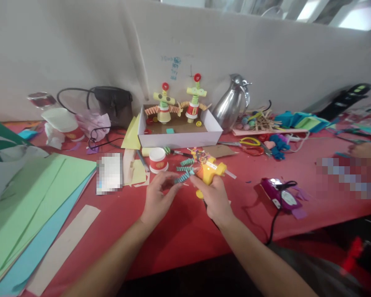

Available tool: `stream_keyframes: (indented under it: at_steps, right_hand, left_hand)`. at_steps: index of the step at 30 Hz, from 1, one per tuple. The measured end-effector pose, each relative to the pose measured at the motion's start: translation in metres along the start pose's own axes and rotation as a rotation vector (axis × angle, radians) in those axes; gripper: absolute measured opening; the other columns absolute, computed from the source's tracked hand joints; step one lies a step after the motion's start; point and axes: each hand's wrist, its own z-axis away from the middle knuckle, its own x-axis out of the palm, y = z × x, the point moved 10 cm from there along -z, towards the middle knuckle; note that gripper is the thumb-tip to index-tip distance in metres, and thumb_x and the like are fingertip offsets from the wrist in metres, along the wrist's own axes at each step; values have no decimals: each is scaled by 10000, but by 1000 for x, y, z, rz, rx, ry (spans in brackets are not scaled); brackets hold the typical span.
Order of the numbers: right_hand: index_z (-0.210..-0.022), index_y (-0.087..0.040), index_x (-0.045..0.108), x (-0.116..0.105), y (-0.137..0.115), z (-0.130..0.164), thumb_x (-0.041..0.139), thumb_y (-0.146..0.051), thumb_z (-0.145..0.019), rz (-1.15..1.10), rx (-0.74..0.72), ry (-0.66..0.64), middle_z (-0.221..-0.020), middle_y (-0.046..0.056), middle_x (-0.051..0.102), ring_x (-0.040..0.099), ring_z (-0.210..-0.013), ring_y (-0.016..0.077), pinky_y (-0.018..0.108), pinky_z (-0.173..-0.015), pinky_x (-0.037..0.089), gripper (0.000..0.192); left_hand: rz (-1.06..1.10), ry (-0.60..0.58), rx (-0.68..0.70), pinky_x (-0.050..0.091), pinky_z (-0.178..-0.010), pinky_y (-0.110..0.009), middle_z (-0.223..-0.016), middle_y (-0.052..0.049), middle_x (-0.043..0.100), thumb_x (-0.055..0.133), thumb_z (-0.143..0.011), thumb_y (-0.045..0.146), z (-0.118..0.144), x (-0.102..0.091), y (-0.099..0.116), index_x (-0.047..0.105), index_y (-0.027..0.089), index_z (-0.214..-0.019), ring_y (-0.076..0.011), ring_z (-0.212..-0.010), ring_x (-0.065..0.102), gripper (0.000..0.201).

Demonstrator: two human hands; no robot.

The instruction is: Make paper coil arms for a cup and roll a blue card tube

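My right hand (pixel 215 200) grips a yellow hot glue gun (pixel 208 171), its nozzle pointing left and a clear glue stick (pixel 230 174) jutting from its back. Between the fingertips of my left hand (pixel 160 194) is one end of a blue-green folded paper spring (pixel 184 177). The spring's other end reaches the glue gun's tip; whether they touch I cannot tell. Two more such springs lie just behind it on the red table. A white paper cup (pixel 158 160) with a red band stands upside down beyond my left hand.
Two paper figures (pixel 164 111) with spring arms stand in a white box (pixel 179 139) at the back. Beside it rises a steel jug (pixel 231 101). Scissors (pixel 250 143) lie to the right, near a purple corded device (pixel 280 194). Green paper sheets (pixel 34 198) cover the left. Another person's hand (pixel 365 152) is far right.
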Motion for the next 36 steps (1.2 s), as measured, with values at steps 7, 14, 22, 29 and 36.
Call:
stream_keyframes:
  at_steps: [7, 14, 22, 29, 36]
  right_hand:
    - [-915, -183, 678, 0, -19, -1, 716, -451, -816, 80, -151, -68, -796, 18, 671, 605, -694, 124, 240, -637, 496, 288]
    - [-874, -194, 629, -7, -47, 42, 555, -599, -896, 191, -311, -414, -688, 16, 645, 546, -514, 100, 231, -506, 459, 412]
    - [-592, -188, 530, -14, -27, 42, 429, -622, -944, 398, -307, -428, -593, 24, 564, 531, -565, 118, 253, -554, 437, 567]
    - [-550, -193, 475, -11, -15, 32, 435, -597, -953, 408, -230, -433, -527, -1, 492, 483, -509, 106, 254, -523, 398, 572]
    - [-577, -189, 506, -15, -14, 29, 447, -603, -947, 458, -234, -411, -504, -4, 507, 475, -484, 105, 263, -527, 395, 558]
  left_hand:
    - [160, -34, -165, 543, -734, -265, -968, -45, 633, 745, -779, 289, -1, 7, -20, 742, 212, -925, -146, -852, 629, 165]
    - [137, 172, -243, 541, -783, -287, -972, -46, 717, 754, -775, 334, 3, -17, -43, 733, 227, -1031, -158, -870, 655, 279]
    - [29, 180, -140, 572, -817, -314, -990, -48, 719, 741, -782, 313, 3, -20, -28, 737, 231, -1012, -168, -883, 677, 244]
    - [-16, 190, -115, 568, -804, -297, -996, -36, 692, 734, -795, 322, 3, -23, -23, 732, 248, -1006, -162, -902, 665, 224]
    - [-98, 188, -66, 566, -805, -293, -988, -32, 693, 731, -802, 315, 3, -24, -13, 734, 255, -1007, -155, -892, 656, 214]
